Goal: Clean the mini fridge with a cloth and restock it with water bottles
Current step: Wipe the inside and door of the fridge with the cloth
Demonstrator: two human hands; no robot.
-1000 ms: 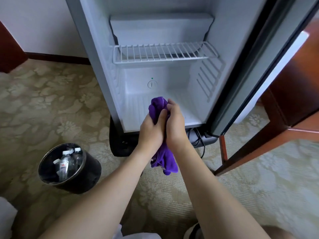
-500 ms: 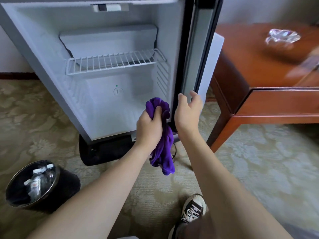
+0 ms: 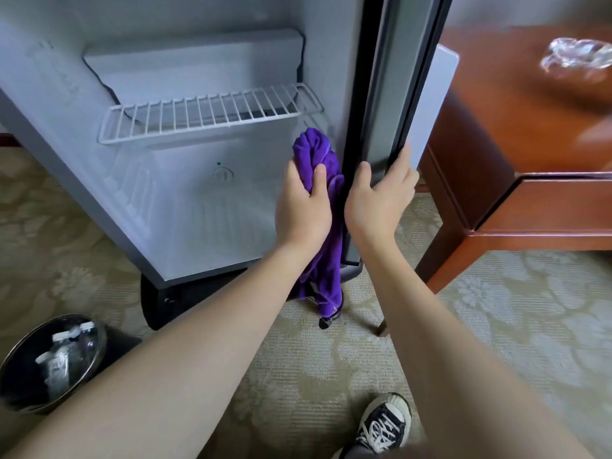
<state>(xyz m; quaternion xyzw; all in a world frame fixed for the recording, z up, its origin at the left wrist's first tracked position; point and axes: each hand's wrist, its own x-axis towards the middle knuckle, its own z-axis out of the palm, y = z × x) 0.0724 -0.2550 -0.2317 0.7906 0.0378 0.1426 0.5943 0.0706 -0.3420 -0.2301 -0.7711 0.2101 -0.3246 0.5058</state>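
Note:
The mini fridge [image 3: 185, 207] stands open on the carpet, with a white wire shelf [image 3: 208, 111] inside and nothing on it. My left hand [image 3: 303, 207] grips a bunched purple cloth [image 3: 314, 154] at the fridge's right inner wall; the rest of the cloth hangs below my wrist. My right hand [image 3: 381, 197] holds the edge of the open fridge door [image 3: 397, 94], thumb on the near side and fingers round the far side. Water bottles [image 3: 59, 356] lie in a black bucket [image 3: 99, 336] at the lower left.
A brown wooden table [image 3: 530, 160] stands right of the door, with a clear glass dish [image 3: 576, 58] on it. A black cable [image 3: 328, 321] lies on the patterned carpet below the fridge. My shoe [image 3: 384, 422] is at the bottom.
My right hand let go of the cloth and moved right onto the door edge. My left hand raised the cloth to the fridge's right inner wall. The view swung right.

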